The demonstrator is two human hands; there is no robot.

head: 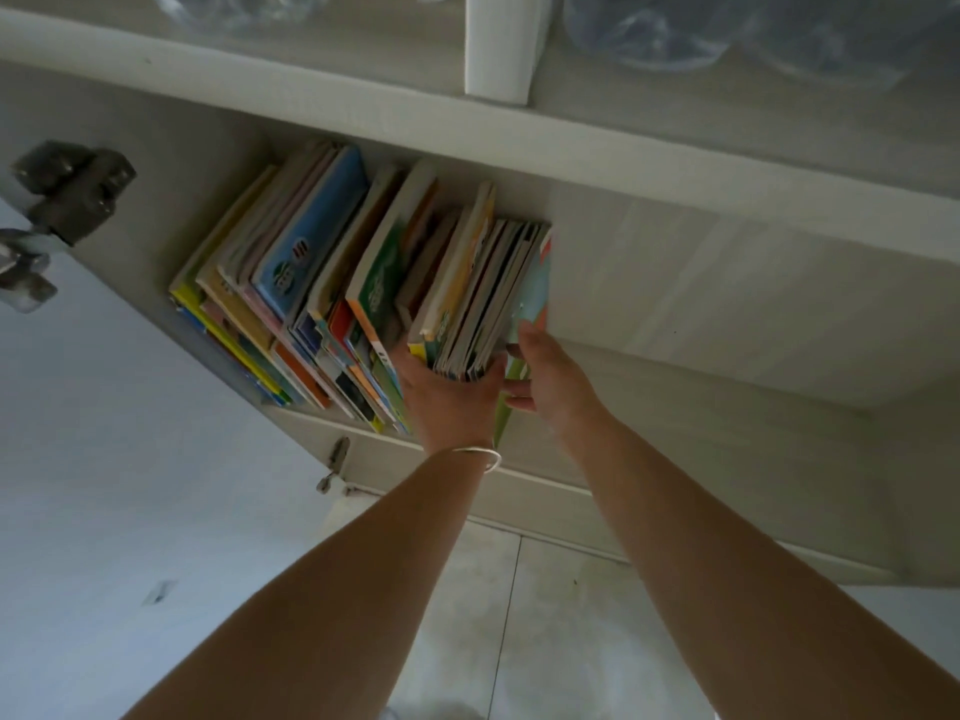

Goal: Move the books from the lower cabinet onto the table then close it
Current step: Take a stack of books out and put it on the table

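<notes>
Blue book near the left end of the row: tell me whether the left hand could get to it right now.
Probably not yet: the left hand is gripping a bundle of books, though nothing blocks the blue book.

dim, soft daylight | cabinet (675, 283) interior shadowed | slight overall blur | wide-angle bending at edges

This looks like a home, likely a living room or a child's room: a low white cabinet (675, 283) built with wood-grain panels holds a leaning row of bright, thin children's picture books (332, 283). Its door (78, 459) stands swung open on metal hinges (67, 189). Above, a shelf (363, 103) carries clear plastic bags (727, 28), and pale glossy tiles (545, 615) cover the floor
</notes>
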